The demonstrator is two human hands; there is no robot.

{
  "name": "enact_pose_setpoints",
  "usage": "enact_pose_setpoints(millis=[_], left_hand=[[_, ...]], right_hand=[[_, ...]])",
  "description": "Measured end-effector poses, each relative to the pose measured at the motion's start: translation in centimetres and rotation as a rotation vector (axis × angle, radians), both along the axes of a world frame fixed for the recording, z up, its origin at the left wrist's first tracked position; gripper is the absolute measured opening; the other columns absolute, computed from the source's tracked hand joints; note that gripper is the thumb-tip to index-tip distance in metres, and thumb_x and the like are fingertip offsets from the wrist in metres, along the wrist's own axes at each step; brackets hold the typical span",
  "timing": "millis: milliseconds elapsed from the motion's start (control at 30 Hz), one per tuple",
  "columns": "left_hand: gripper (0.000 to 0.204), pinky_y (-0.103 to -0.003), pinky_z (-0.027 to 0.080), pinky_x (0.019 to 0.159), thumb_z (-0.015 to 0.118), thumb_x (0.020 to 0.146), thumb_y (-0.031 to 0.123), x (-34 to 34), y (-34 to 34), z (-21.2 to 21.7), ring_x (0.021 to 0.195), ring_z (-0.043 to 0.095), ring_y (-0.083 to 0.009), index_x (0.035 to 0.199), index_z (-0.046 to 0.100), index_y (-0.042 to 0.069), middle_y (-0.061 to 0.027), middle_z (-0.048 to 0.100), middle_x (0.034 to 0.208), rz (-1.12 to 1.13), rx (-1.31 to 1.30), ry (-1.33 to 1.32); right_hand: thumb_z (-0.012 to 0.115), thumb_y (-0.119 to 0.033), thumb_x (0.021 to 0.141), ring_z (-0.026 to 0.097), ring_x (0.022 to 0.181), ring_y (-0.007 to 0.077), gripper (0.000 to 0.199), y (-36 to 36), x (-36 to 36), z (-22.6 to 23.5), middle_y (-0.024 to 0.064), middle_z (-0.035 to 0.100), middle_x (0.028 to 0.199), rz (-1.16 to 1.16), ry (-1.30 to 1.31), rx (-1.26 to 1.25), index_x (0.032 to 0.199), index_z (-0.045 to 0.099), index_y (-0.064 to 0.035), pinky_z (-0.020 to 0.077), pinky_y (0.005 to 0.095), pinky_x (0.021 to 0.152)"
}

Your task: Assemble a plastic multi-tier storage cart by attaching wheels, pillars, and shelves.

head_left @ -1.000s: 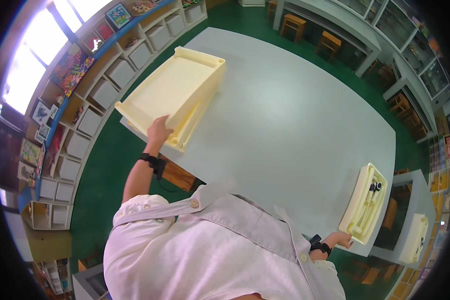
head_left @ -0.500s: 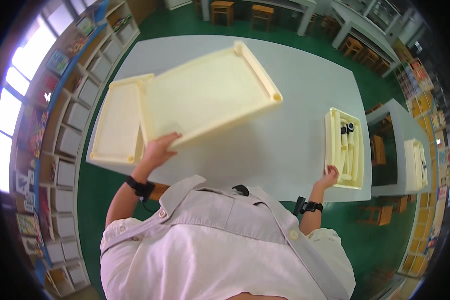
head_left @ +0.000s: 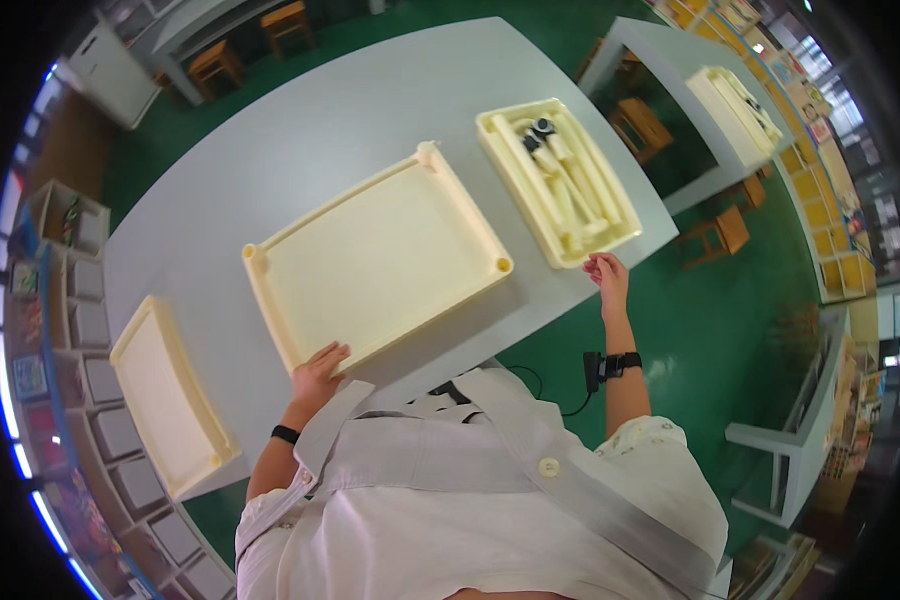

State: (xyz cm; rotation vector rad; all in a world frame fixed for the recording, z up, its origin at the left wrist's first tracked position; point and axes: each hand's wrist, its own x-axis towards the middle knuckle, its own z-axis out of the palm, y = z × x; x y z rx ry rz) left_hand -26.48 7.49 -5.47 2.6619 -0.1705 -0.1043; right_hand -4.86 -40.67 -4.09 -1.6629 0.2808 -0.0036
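Note:
A large cream plastic shelf panel [head_left: 385, 265] with raised rims and round corner sockets lies on the table in front of me. My left hand [head_left: 317, 374] grips its near left corner, fingers over the rim and thumb hidden. To the right stands a pale yellow tray [head_left: 519, 197] holding several cream tubes [head_left: 577, 188] and black-and-white fittings [head_left: 540, 133]. Just off this tray's near end is my right hand [head_left: 607, 272], its fingers loosely bent and apart with nothing in them; whether a fingertip touches the rim I cannot tell.
Another cream panel [head_left: 170, 395] lies at the left end of the grey table [head_left: 300, 130]. A similar tray [head_left: 715, 110] sits on a neighbouring table to the right. Wooden stools [head_left: 642, 128] stand beyond, and shelves with white bins [head_left: 117, 430] line the left side.
The raised panel has come down onto the table, apart from the other one. My view has turned right. My right hand has moved from the tray's left side to its near end.

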Motion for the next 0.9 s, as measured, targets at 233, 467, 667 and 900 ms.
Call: enact_pose_setpoints(millis=[233, 467, 667, 900], left_hand=[[0.046, -0.031, 0.04, 0.089, 0.068, 0.061, 0.007, 2.0, -0.4, 0.5, 0.111, 0.045, -0.016, 0.103, 0.053, 0.015, 0.003, 0.052, 0.115, -0.012, 0.07, 0.051], [0.059, -0.047, 0.024, 0.099, 0.064, 0.064, 0.004, 2.1, -4.1, 2.2, 0.12, 0.031, -0.0188, 0.116, 0.04, 0.019, 0.0028, 0.032, 0.131, 0.284, 0.213, 0.199], [0.055, -0.046, 0.025, 0.098, 0.061, 0.063, 0.002, 2.4, -5.0, 2.4, 0.118, 0.035, -0.0181, 0.112, 0.044, 0.02, 0.0029, 0.038, 0.128, 0.387, 0.209, 0.206], [0.055, -0.044, 0.027, 0.096, 0.059, 0.059, 0.001, 2.1, -5.1, 1.8, 0.114, 0.039, -0.0201, 0.109, 0.046, 0.019, 0.0027, 0.041, 0.124, 0.413, 0.192, 0.139]], right_hand=[[0.047, -0.014, 0.083, 0.059, 0.071, 0.0102, 0.016, -1.8, 8.1, 3.1, 0.004, 0.061, 0.076, 0.122, -0.105, -0.142, 0.087, 0.058, -0.0027, 0.0413, 0.0205, 0.059], [0.049, -0.023, 0.08, 0.059, 0.074, 0.0274, 0.028, -0.1, 17.3, -1.7, 0.0151, 0.06, 0.082, 0.297, -0.13, -0.973, 0.096, 0.054, 0.0, 0.0457, 0.0329, 0.069], [0.049, -0.028, 0.079, 0.058, 0.075, 0.0322, 0.035, 0.4, 17.7, -4.6, 0.0182, 0.06, 0.082, 0.353, 0.112, -0.933, 0.096, 0.054, 0.0021, 0.0443, 0.0385, 0.068], [0.054, -0.028, 0.078, 0.057, 0.081, 0.0335, 0.03, 1.7, 16.0, 0.0, 0.0177, 0.06, 0.086, 0.287, 0.033, -1.031, 0.093, 0.055, -0.0016, 0.0448, 0.0406, 0.07]])
